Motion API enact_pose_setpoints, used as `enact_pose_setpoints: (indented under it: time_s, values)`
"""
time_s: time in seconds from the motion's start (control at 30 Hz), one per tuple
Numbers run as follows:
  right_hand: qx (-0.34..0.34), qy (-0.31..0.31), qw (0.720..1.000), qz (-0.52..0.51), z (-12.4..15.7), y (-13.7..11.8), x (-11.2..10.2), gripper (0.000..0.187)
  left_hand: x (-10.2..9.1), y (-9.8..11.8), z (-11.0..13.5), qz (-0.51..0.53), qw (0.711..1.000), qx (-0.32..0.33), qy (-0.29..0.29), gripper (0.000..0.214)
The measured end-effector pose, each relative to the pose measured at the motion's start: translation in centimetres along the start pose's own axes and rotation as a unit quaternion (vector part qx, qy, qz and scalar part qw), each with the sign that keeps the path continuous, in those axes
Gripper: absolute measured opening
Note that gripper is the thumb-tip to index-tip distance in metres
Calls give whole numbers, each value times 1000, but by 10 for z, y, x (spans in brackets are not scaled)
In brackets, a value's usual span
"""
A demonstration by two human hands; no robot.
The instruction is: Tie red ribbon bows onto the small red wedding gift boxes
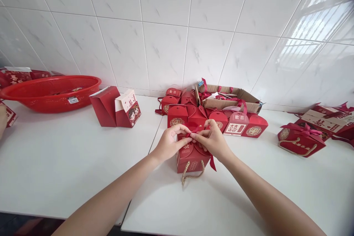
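Note:
A red gift box (189, 156) with a beige rope handle (192, 175) stands upright on the white table (69, 162), just in front of me. Both hands meet at its top. My left hand (169, 142) pinches the dark red ribbon (193, 131) with thumb and fingers closed. My right hand (212, 139) pinches the same ribbon from the other side. One ribbon tail (212, 163) hangs down the box's right side.
Behind the box stands a cluster of several red gift boxes (221, 120) and an open cardboard box (235, 97) with ribbons. Two red boxes (116, 108) and a red plastic basket (49, 92) sit at the left. More red boxes (301, 140) lie at the right. A tiled wall backs the table.

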State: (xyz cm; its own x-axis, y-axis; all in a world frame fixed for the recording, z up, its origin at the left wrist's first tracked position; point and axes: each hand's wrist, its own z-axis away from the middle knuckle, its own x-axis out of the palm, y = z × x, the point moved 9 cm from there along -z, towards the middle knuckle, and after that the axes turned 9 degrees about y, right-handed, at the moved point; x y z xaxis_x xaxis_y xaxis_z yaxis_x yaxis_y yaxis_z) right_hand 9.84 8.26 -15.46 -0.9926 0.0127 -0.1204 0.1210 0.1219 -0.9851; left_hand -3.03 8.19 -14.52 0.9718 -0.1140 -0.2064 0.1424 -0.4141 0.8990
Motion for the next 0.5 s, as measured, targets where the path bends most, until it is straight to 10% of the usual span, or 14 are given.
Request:
enact_pose_setpoints:
  time_s: [0.5]
  values:
    - [-95, -4, 982, 161, 4, -16, 1, 26, -8, 0, 4, 3, 998, 17, 62, 12]
